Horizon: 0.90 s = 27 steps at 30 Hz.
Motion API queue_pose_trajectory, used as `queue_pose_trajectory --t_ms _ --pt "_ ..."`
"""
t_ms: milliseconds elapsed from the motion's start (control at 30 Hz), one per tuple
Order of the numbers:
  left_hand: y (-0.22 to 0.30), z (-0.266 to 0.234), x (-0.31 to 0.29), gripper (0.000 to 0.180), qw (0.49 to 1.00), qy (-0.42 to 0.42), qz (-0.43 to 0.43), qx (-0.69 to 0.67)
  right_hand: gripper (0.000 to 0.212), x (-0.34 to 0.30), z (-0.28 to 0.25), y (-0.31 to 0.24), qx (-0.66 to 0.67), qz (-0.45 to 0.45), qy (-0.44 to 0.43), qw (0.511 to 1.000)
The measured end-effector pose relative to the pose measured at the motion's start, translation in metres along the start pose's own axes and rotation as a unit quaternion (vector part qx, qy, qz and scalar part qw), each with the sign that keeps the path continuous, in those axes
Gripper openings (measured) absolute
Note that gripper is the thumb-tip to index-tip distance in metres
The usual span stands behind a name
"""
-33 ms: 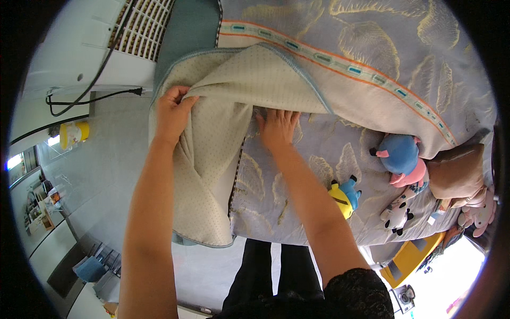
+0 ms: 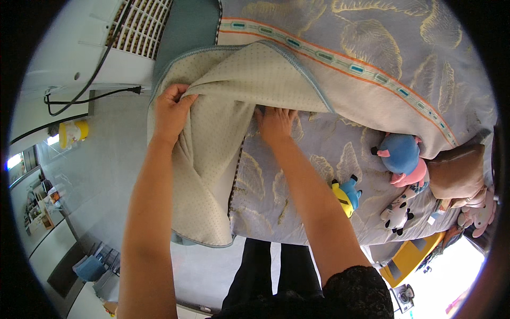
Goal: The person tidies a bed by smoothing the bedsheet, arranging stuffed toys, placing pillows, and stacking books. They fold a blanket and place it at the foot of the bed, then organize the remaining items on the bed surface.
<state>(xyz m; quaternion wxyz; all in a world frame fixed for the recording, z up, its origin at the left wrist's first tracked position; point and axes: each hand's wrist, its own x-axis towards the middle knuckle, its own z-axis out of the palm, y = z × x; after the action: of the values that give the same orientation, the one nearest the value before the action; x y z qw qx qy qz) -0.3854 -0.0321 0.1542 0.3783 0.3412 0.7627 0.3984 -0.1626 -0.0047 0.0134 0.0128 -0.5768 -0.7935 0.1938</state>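
Note:
A cream mat (image 2: 212,133) with a dotted underside and blue-green stitched edge lies folded and creased over the left part of the bed (image 2: 260,212). My left hand (image 2: 172,114) is closed on a fold of this mat, thumb and fingers pinching the fabric near its left edge. Flat on the grey, feather-patterned bed cover, my right hand (image 2: 275,125) has its fingers stretched out. Its fingertips slip beneath the mat's turned-back flap and are partly hidden there.
Right of my right arm lie a yellow-and-blue plush toy (image 2: 346,195), a blue-and-pink plush (image 2: 399,154), a spotted plush (image 2: 398,212) and a brown cushion (image 2: 457,173). A white appliance with a grille (image 2: 141,26) and black cable (image 2: 106,98) stands at upper left.
My right hand has edged slightly farther under the flap, so less of its fingers shows. The left hand keeps its hold on the mat.

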Motion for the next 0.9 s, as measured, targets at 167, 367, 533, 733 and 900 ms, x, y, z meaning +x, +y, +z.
queue_pose_trajectory --t_ms 167,367,533,733,900 --pt "0.012 0.006 -0.001 0.016 1.0 -0.006 0.024 0.017 0.058 0.021 -0.007 -0.004 -0.08 0.004 -0.126 0.989" --pt "0.025 0.05 -0.031 0.036 0.819 0.112 0.233 0.512 0.062 -0.074 -0.01 -0.042 -0.017 -0.068 -0.191 0.979" --pt "0.034 0.105 -0.049 0.037 0.651 -0.125 0.49 0.567 0.068 -0.046 -0.047 -0.015 -0.011 0.002 -0.117 0.993" --pt "0.048 0.079 0.043 0.036 0.613 -0.033 0.356 0.704 0.069 0.003 -0.03 0.004 -0.012 -0.019 0.012 1.0" --pt "0.047 0.082 0.052 0.044 0.663 -0.023 0.352 0.661 0.065 0.039 -0.029 0.0 -0.032 -0.012 -0.025 0.999"
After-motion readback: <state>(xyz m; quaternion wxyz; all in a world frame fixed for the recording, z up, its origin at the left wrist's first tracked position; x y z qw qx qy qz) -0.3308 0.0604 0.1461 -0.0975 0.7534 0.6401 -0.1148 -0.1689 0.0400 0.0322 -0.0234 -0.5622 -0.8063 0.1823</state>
